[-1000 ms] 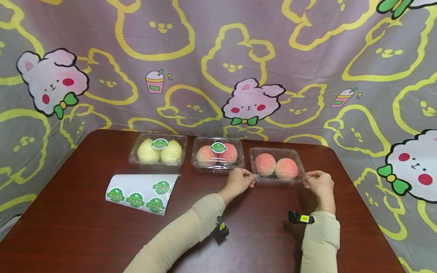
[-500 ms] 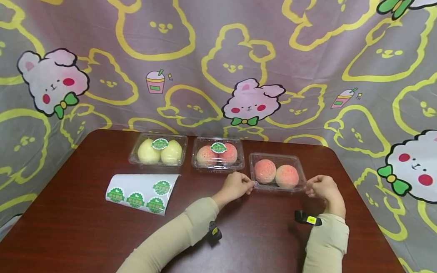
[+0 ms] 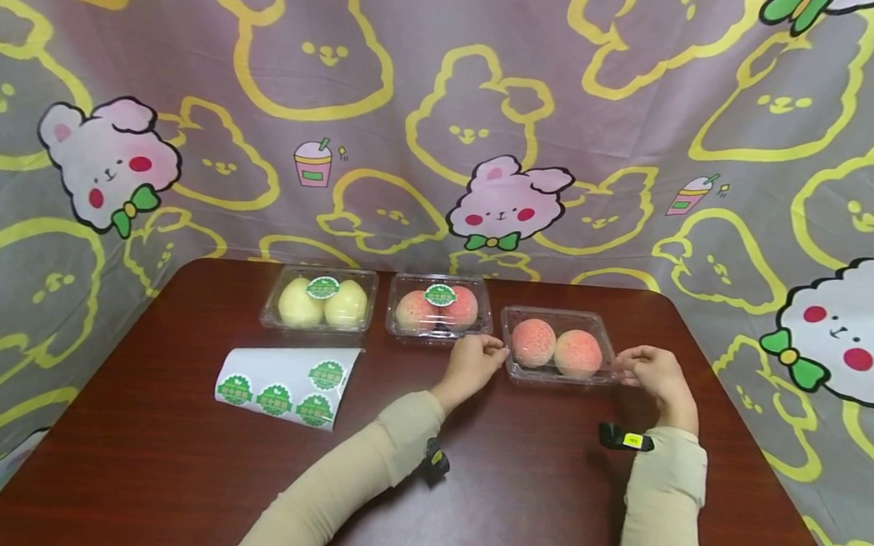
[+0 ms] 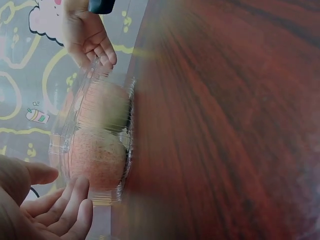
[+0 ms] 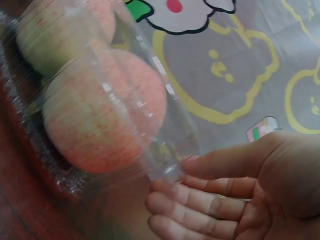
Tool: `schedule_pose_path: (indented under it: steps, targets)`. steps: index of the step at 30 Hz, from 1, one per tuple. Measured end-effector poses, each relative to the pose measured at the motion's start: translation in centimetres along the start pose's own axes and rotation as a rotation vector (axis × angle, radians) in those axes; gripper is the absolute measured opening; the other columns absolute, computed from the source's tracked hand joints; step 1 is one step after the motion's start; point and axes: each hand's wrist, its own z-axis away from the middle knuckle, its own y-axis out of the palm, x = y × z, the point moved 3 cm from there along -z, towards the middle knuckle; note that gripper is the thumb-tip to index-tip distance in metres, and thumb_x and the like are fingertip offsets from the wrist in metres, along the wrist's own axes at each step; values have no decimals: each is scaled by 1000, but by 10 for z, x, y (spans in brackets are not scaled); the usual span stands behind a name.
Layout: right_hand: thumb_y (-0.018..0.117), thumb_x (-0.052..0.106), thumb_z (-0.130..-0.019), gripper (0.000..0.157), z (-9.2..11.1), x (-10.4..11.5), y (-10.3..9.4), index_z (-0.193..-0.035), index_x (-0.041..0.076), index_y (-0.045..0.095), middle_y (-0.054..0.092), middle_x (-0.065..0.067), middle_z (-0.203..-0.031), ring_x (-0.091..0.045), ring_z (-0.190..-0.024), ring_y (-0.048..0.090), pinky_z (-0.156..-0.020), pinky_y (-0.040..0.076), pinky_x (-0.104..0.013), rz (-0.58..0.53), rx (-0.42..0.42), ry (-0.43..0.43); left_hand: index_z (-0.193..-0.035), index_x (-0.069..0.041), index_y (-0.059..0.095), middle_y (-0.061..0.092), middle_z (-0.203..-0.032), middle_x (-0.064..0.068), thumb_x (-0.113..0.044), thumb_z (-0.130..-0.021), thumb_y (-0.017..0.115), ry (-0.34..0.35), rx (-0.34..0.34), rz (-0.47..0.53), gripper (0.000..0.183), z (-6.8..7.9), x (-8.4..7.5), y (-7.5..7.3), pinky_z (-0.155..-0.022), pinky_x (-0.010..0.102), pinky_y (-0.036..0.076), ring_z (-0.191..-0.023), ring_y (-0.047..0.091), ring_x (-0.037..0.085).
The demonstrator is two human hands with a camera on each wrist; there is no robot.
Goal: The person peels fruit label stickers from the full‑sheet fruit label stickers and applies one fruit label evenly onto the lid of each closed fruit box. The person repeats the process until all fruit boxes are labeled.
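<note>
On the brown table [image 3: 529, 487] lay the plain-lidded peach box [image 3: 558, 349], left hand [image 3: 471, 365] at its left with thumb and fingers parted, right hand [image 3: 657, 380] pinching its right corner; gentle, even guiding seemed best.

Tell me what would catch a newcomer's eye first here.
Most likely the cartoon-rabbit curtain behind the table. Then three clear boxes of fruit in a rough row along the table's far side, with the left hand and right hand at either side of the rightmost box.
</note>
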Motion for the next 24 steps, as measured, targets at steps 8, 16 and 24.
schedule_pose_path:
  steps: [8,16,24]
  targets:
    - [50,6,-95,33,-12,4,0,-119,-16,55,70,-25,-101,3,-67,60,-66,57,-21,62,-76,-57,-92,-1,75,76,-79,9,-11,-81,70,48,-43,7,16,-7,3,1,-64,19,51,-69,71,14]
    - [53,4,-94,30,-17,5,1,-116,-16,58,74,-9,-85,5,-63,60,-64,57,-21,47,-99,-67,-92,-1,74,76,-77,6,-13,-81,69,97,-46,27,17,-13,13,6,-63,17,52,-68,71,10]
    - [55,4,-93,31,-14,3,1,-115,-18,58,74,-2,-79,6,-63,61,-63,57,-20,30,-81,-66,-91,3,73,76,-82,14,-6,-80,70,35,-39,-8,14,-3,-3,0,-65,19,53,-76,74,23]
